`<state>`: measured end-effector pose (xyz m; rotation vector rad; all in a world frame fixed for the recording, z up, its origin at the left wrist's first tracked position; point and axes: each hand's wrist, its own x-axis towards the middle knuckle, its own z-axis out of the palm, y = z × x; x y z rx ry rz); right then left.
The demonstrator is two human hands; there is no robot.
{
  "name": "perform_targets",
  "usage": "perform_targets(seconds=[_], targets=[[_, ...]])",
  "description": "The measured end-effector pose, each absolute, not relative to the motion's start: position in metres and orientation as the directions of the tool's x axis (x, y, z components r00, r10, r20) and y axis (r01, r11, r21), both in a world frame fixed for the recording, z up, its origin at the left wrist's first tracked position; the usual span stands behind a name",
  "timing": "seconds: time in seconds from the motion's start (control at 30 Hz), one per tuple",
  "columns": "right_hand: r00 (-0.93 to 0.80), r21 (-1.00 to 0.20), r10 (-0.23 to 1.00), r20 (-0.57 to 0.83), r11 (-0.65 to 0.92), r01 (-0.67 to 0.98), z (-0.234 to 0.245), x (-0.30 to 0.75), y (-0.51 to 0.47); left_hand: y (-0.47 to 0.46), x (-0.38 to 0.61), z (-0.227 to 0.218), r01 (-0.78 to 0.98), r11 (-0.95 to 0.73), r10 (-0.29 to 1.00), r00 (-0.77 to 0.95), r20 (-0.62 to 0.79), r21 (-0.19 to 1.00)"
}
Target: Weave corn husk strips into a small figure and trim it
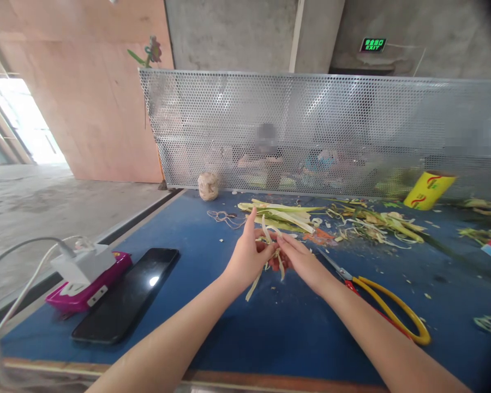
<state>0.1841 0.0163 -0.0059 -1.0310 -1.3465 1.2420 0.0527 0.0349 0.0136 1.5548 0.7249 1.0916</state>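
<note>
Both hands meet over the middle of the blue table. My left hand pinches pale yellow-green leaf strips, with its index finger sticking up. My right hand grips the same strips from the right, fingers closed. One loose strip end hangs down toward the table. Just behind the hands lies a pile of long leaf strips.
Yellow-handled scissors lie right of my right arm. A black phone and a pink power strip with a white charger sit at the left. Leaf scraps, a yellow cup, a twine ball and a perforated metal screen stand behind.
</note>
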Motion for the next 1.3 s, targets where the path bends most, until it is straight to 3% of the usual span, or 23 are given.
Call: perform_targets(seconds=[0.17, 0.43, 0.8, 1.3], targets=[[-0.076, -0.986, 0.985, 0.154, 0.149, -0.069, -0.006, 0.18, 0.017, 0.034, 0.055, 0.011, -0.114, -0.26, 0.874, 0.395, 0.284, 0.959], [0.002, -0.968, 0.969, 0.246, 0.245, 0.06, -0.003, 0.18, 0.015, 0.032, 0.061, 0.006, -0.121, -0.314, 0.881, 0.332, 0.337, 0.942], [0.097, -0.847, 0.908, 0.408, 0.336, 0.412, -0.008, 0.184, 0.011, 0.04, 0.061, 0.003, -0.08, -0.138, 0.966, 0.209, 0.152, 0.987], [0.105, -0.815, 0.916, 0.388, 0.288, 0.503, 0.0, 0.182, 0.009, 0.036, 0.058, 0.008, -0.071, -0.279, 0.934, 0.213, 0.288, 0.958]])
